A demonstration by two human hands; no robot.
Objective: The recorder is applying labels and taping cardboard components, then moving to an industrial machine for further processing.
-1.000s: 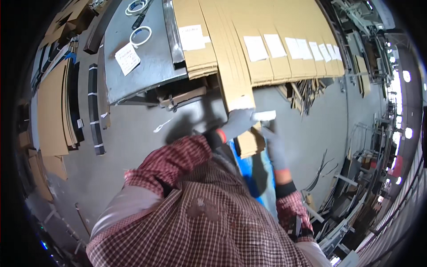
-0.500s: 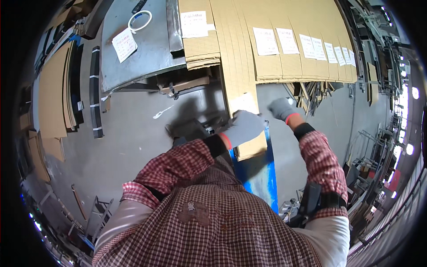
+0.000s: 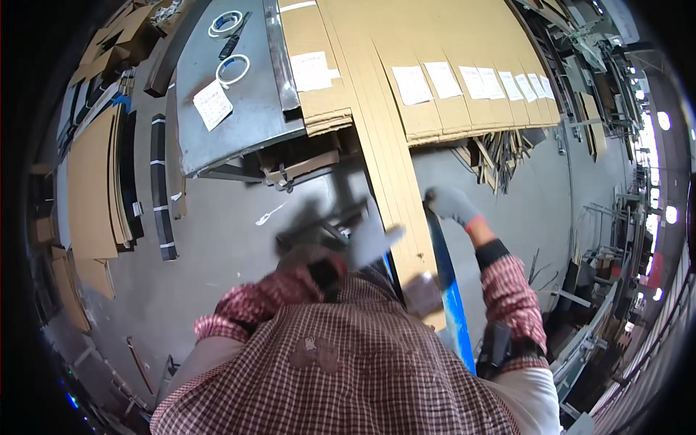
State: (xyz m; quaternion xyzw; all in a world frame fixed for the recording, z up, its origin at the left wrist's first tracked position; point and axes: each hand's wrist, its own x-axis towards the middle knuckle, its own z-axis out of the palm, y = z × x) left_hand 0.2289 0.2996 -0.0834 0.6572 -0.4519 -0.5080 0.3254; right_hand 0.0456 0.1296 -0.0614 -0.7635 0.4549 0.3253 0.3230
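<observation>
A long cardboard strip [image 3: 395, 181] with crease lines runs toward my body from the cardboard stack. Left of its edge is my left hand [image 3: 371, 245] in a grey glove, blurred, thumb and fingers apart and nothing visible in it. My right hand [image 3: 453, 206], also gloved, is closed at the strip's right edge. Its fingertips are dark, and whatever they hold is hidden. On the strip's near end sits a small purplish-brown square [image 3: 423, 293], too blurred to name. Beneath the strip shows a blue surface [image 3: 457, 326].
Cardboard sheets [image 3: 464, 36] with white paper labels [image 3: 412, 85] lie beyond my hands. The metal table [image 3: 254, 109] at left bears tape rolls [image 3: 233, 70], a black-handled tool [image 3: 229, 48] and a paper sheet [image 3: 212, 106]. Thin offcuts [image 3: 500, 163] hang under the stack; cardboard panels [image 3: 90, 188] stand far left.
The cardboard strip's near end has come closer to my body. My left hand has left the strip's top, moving left and down. My right hand has lowered to the strip's edge.
</observation>
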